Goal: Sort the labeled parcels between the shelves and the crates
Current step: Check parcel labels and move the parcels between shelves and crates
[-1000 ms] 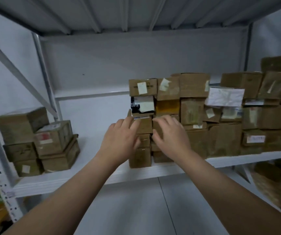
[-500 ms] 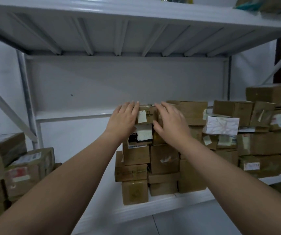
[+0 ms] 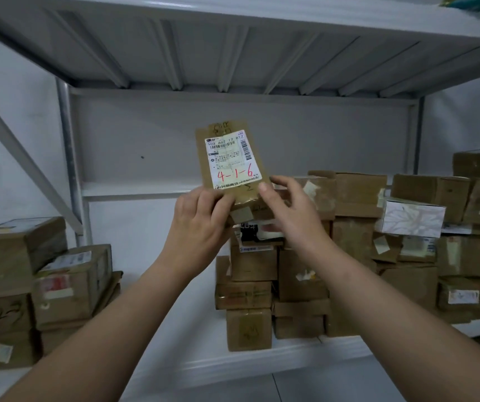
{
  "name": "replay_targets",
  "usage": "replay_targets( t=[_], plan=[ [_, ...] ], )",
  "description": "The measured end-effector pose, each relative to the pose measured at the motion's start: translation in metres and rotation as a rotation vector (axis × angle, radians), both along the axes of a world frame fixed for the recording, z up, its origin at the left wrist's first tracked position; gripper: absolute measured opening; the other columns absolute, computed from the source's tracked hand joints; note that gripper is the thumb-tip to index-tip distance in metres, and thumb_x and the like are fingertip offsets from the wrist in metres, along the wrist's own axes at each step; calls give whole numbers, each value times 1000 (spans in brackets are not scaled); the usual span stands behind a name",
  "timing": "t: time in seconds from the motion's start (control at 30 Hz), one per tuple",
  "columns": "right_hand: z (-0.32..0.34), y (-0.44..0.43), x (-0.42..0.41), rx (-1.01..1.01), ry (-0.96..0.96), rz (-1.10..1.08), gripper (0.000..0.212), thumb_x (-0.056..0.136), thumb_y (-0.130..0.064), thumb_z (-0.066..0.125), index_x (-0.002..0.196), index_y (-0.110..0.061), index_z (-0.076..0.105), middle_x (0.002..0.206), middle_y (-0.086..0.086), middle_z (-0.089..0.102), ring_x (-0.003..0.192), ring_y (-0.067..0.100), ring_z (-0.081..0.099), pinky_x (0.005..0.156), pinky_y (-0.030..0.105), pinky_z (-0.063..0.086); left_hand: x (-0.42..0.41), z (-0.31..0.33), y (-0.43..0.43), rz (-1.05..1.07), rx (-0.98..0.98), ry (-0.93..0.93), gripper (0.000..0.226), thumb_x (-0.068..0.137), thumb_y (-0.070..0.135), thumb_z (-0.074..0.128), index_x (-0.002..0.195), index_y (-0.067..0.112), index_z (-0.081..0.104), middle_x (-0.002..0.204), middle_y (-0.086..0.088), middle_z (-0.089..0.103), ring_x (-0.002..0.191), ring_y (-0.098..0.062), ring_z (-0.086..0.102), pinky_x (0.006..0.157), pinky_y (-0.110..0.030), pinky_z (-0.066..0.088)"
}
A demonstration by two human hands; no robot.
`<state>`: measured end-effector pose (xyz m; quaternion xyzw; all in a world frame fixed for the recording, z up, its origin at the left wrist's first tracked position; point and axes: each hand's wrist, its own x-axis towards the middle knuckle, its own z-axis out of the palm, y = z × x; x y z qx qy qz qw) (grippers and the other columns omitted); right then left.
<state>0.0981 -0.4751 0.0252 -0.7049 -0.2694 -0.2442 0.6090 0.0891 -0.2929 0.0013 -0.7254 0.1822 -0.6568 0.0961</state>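
In front of the white shelf (image 3: 233,369), above the left end of the big stack of boxes (image 3: 299,274), I hold a flat brown parcel (image 3: 254,166) up in the air with both hands. It stands on end and leans a little to the left, its broad face turned toward me. A white label (image 3: 233,159) covers most of that face, with barcodes near the top and "4-1-6" written by hand in red near the bottom.

My left grip (image 3: 201,224) is curled round the parcel's lower left corner, thumb on the front and fingers folded against the near bottom edge. My right grip (image 3: 291,210) pinches the lower right edge, the thumb tip pressed on the front just beside the label and the fingers reaching round behind. The parcel's bottom edge hangs just above a box with a black and white label (image 3: 257,232) at the top of the stack; I cannot tell whether they touch.

To my left a smaller stack of cartons (image 3: 58,285) sits on the same shelf, well apart from the big one. To my right a white patterned box (image 3: 412,217) lies among the brown ones. The ribbed underside of the shelf above (image 3: 233,47) spans the top of my view.
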Motion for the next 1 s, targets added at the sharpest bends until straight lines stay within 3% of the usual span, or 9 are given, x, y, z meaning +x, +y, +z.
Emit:
replay_targets(
  t=[0.1,0.17,0.27,0.33,0.47,0.63,0.8,0.9,1.0],
  plan=[
    [-8,22,-4,152,88,139,40,90,-30,64,126,-23,48,123,-1,55,102,15,63,70,31,60,-10,-9,16,-21,-10,64,60,71,22,79,119,9,45,115,-19,54,105,-31,41,82,-45,49],
    [-19,35,-5,200,79,159,35,91,-23,63,123,-26,49,119,-7,56,93,7,66,66,23,58,-16,-14,27,-109,-76,198,58,75,37,74,120,8,51,117,-21,55,110,-27,39,89,-41,47],
    [-39,57,-8,227,32,184,38,92,-16,59,123,-35,48,118,-17,55,93,-5,63,65,14,53,-24,-21,38,-388,-517,432,63,83,51,58,132,15,44,137,-11,37,125,-18,33,100,-25,32],
    [-52,72,-12,237,25,241,47,93,-10,56,124,-43,46,125,-12,53,100,-3,62,70,16,54,-26,-23,45,-647,-839,569,64,85,41,62,139,29,31,144,-1,32,126,-10,38,95,-13,38],
    [-68,95,-21,203,15,227,60,93,-2,51,118,-56,43,137,-2,45,109,-6,55,73,12,51,-31,-36,63,-947,-1041,740,65,87,25,65,139,44,30,128,6,57,110,-4,59,78,-19,54],
    [-78,111,-25,171,32,234,60,94,1,47,119,-53,42,139,-1,43,108,-3,57,77,15,52,-34,-50,76,-983,-1075,710,65,89,18,64,142,39,33,127,7,58,111,-3,58,80,-24,55],
    [-83,120,-24,143,43,206,57,95,-2,47,119,-54,41,142,-1,41,118,5,53,94,30,52,-34,-57,84,-973,-1069,707,65,89,19,63,142,41,33,127,10,58,112,-5,57,80,-23,55],
    [-92,127,-22,103,26,174,54,94,-6,51,123,-50,39,141,-3,41,124,5,46,103,37,46,-35,-63,88,-870,-1058,676,63,89,26,64,139,47,33,123,19,48,109,1,54,80,-15,52],
    [-109,138,-19,12,7,99,60,88,-12,64,136,-34,35,141,-7,32,132,4,33,111,40,35,-39,-79,96,-685,-1097,651,64,87,35,63,142,43,32,115,13,34,100,14,49,77,-5,46]
  ],
)
